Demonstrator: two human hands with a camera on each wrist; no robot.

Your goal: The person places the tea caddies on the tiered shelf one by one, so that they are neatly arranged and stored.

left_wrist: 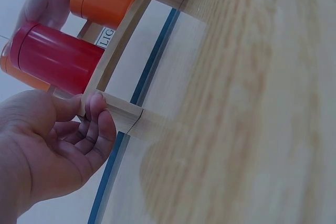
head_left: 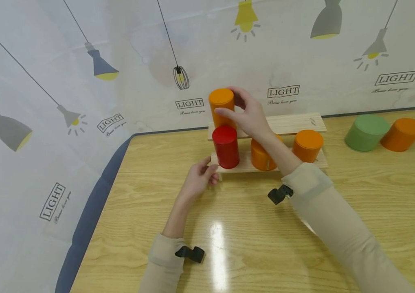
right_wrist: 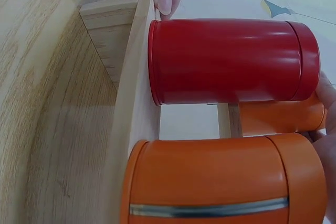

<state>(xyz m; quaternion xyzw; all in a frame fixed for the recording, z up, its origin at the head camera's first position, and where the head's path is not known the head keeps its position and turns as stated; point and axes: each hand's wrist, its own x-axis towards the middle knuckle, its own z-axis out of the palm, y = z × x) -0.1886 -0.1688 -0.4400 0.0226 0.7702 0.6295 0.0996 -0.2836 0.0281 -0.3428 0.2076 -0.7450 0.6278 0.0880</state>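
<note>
A two-step wooden rack (head_left: 244, 162) stands near the back of the table. My left hand (head_left: 197, 179) pinches the left end of its lower board between thumb and fingers. With my right hand (head_left: 253, 118) I grip an upright orange canister (head_left: 221, 98) at the left end of the upper board; its base is hidden behind a red canister (head_left: 227, 150). The red one stands on the lower board, close to my left hand. Farther right on that board are an orange canister (head_left: 260, 156), partly covered by my right forearm, and another orange canister (head_left: 306, 147).
On the table right of the rack, a green canister (head_left: 364, 134) stands beside an orange canister (head_left: 405, 133). A white wall covering (head_left: 137, 93) printed with lamps rises behind the table (head_left: 148, 162). Black straps (head_left: 190, 254) sit on both wrists.
</note>
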